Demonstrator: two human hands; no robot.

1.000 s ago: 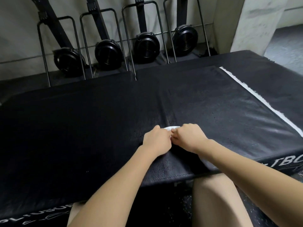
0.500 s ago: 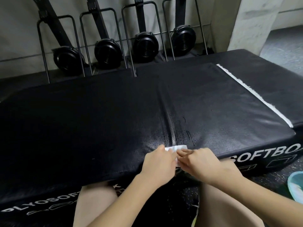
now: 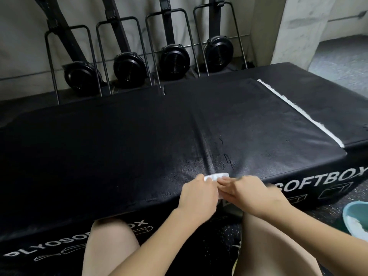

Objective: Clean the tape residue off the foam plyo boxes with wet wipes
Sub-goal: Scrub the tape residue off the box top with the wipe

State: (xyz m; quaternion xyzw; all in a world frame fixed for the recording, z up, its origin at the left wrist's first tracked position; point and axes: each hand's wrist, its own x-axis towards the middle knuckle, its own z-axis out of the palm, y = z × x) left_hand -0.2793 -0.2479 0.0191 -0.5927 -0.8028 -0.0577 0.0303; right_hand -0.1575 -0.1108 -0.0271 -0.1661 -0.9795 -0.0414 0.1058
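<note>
1. Black foam boxes (image 3: pixel 139 140) are shown; rowing machines (image 3: pixel 127 68) stand at 12 o'clock.
2. A wipe (image 3: pixel 216 176) at the near seam is pinched by the left hand (image 3: pixel 197 193) and right hand (image 3: pixel 253 193).
3. Risk: the thin wipe may tear; the residue strip (image 3: pixel 298 110) at 2 o'clock remains.

One head-worn wide-angle camera supplies the only view. It faces forward and down from close above the black foam box (image 3: pixel 139 140), whose top fills the middle of the frame. The upright machines (image 3: pixel 127 68) line the upper edge; the person's knees occupy the lower edge.
</note>
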